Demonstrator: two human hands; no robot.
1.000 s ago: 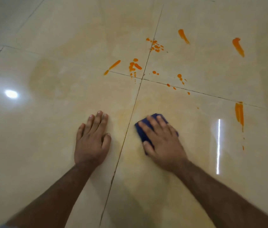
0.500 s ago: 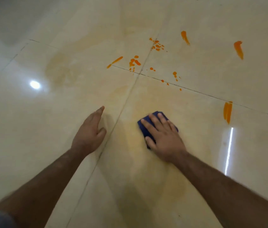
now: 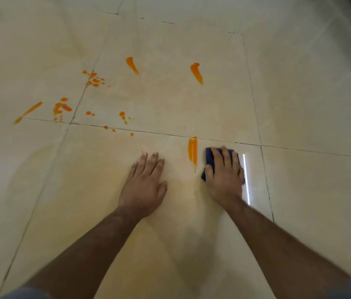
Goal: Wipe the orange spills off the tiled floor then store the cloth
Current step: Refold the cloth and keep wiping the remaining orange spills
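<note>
My right hand (image 3: 224, 173) presses flat on a folded dark blue cloth (image 3: 208, 156) on the beige tiled floor (image 3: 170, 104), just right of a vertical orange streak (image 3: 192, 151). My left hand (image 3: 144, 184) lies flat on the tile with fingers together, holding nothing, left of that streak. Farther off are two orange streaks (image 3: 132, 65) (image 3: 196, 72), a cluster of drops (image 3: 94, 79), blotches (image 3: 60, 108), a thin streak (image 3: 28, 112) at the left and small dots (image 3: 123, 116) near the grout line. Most of the cloth is hidden under my hand.
Dark grout lines (image 3: 254, 100) divide the large glossy tiles. A bright light reflection (image 3: 246, 180) runs beside my right hand. A faint yellowish smear (image 3: 116, 190) covers the tile around and below my hands.
My right hand slid the cloth to the right, up beside the vertical orange streak. My left hand lifted, shifted right and is flat on the floor again. The view has swung right.
</note>
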